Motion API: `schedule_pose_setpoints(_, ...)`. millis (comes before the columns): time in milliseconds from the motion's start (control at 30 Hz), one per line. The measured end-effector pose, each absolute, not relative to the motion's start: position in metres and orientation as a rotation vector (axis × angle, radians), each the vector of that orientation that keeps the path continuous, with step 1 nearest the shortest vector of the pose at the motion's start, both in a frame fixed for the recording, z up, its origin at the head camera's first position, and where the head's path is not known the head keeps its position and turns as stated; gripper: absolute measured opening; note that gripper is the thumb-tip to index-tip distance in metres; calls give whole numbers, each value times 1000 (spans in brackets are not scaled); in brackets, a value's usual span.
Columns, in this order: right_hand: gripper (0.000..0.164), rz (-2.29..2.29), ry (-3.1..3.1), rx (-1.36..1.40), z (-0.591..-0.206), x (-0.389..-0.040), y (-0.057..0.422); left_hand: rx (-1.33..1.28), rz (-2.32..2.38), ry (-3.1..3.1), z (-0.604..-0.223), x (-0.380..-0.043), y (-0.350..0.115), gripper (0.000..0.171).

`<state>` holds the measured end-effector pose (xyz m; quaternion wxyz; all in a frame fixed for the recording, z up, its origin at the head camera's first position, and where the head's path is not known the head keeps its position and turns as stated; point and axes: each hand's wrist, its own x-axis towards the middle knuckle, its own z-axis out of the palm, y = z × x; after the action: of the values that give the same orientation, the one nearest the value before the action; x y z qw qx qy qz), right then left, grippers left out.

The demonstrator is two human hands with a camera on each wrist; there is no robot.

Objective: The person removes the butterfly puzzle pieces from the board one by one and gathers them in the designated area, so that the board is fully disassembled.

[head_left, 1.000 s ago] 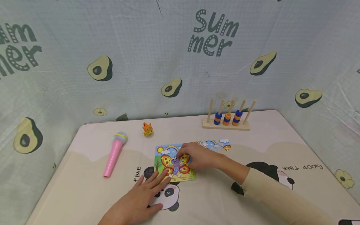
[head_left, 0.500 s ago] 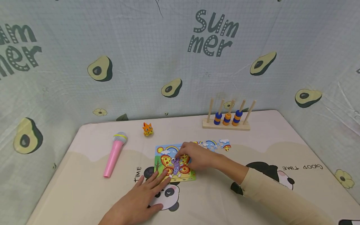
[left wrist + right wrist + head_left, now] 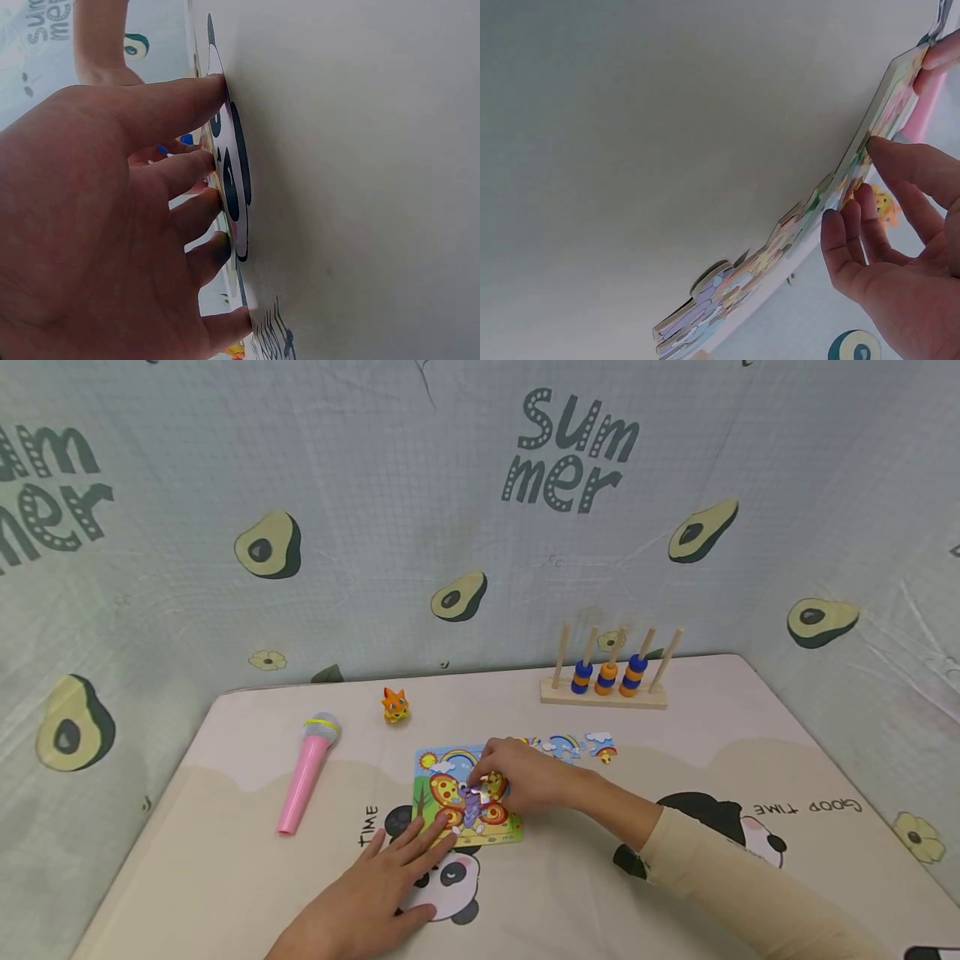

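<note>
A butterfly jigsaw puzzle (image 3: 450,764) lies flat on the table in the head view, its sun, rainbow and butterfly showing. My left hand (image 3: 382,885) is spread with straight fingers, the fingertips resting on the puzzle's lower left edge. Over the upper right part, my right hand (image 3: 525,774) curls its thumb and fingers at a puzzle piece (image 3: 476,792) beside the butterfly's head. The right wrist view has the thumb and fingertips close together against the puzzle board (image 3: 889,90). The hand covers the puzzle's right side in the head view.
Loose puzzle pieces (image 3: 562,746) lie just right of the puzzle. A pink toy microphone (image 3: 305,777) lies to the left, with a small orange toy figure (image 3: 394,705) farther back. At the back right stands a wooden peg abacus (image 3: 603,693) with blue and orange beads.
My right fingertips have shifted slightly at the butterfly's head, and the piece there now sits a little differently, with pale edges showing. My left hand stays in place.
</note>
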<state>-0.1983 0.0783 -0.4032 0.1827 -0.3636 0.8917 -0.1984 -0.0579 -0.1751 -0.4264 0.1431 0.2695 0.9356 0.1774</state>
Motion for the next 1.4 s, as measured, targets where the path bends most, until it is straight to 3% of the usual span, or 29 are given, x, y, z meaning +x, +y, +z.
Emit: schedule_pose_setpoints(1400,48,-545,2516,-1081,-402,-200,76,762,512,2701,-426,-58,-174,77)
